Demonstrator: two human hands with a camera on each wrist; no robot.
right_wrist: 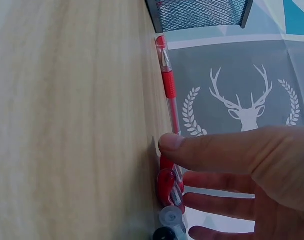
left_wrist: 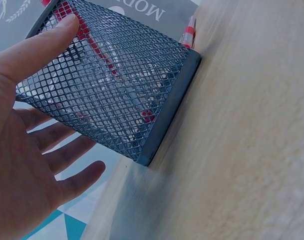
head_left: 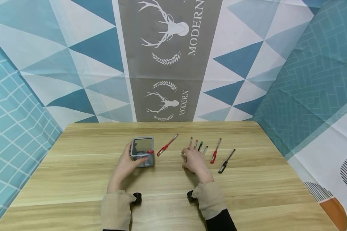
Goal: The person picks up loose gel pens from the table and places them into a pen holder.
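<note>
My left hand (head_left: 126, 164) holds a grey metal mesh pen holder (head_left: 145, 162), the thumb pressed on its near side and the fingers around the left side. Through the mesh (left_wrist: 112, 75) in the left wrist view, a red pen (left_wrist: 87, 37) shows leaning inside. My right hand (head_left: 196, 159) reaches over a row of several pens, partly hidden beneath it, among them a green-ended pen (head_left: 200, 146). The right wrist view shows its thumb and straight fingers close beside red pen ends (right_wrist: 165, 186) and a clear-capped pen (right_wrist: 170, 216).
Between the hands lies a red pen (head_left: 167, 145). Right of the right hand are another red pen (head_left: 216, 150) and a black pen (head_left: 226, 161). The wooden table (head_left: 167, 205) meets a patterned cloth backdrop (head_left: 167, 73) behind, with cloth walls at both sides.
</note>
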